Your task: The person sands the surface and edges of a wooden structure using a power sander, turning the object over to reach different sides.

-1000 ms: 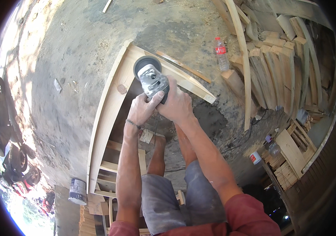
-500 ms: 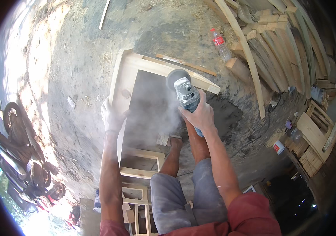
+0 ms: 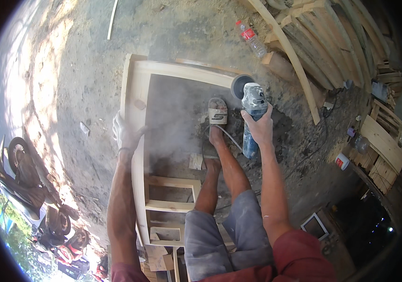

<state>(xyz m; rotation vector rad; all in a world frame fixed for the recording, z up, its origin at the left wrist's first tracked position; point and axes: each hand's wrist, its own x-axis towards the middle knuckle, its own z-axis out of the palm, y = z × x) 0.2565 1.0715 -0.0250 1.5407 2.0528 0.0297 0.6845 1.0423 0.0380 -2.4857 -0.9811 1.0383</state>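
Note:
A pale wooden frame stands before me, one long side rail running toward me and a crosspiece reaching to the right. My left hand is closed around the side rail, partly veiled by dust. In my right hand is a blue, dust-coated angle grinder. Its round grey disc is at the right end of the crosspiece; whether it touches the wood I cannot tell. Pale dust hangs inside the frame's corner.
My sandalled foot is beneath the crosspiece. A plastic bottle lies near a long curved board and stacked wood pieces. Motorcycles stand at far left. A white cup is at right.
My right hand has moved the grinder rightward along the crosspiece to its end. The view has shifted, and my foot now shows. My left hand remains on the side rail.

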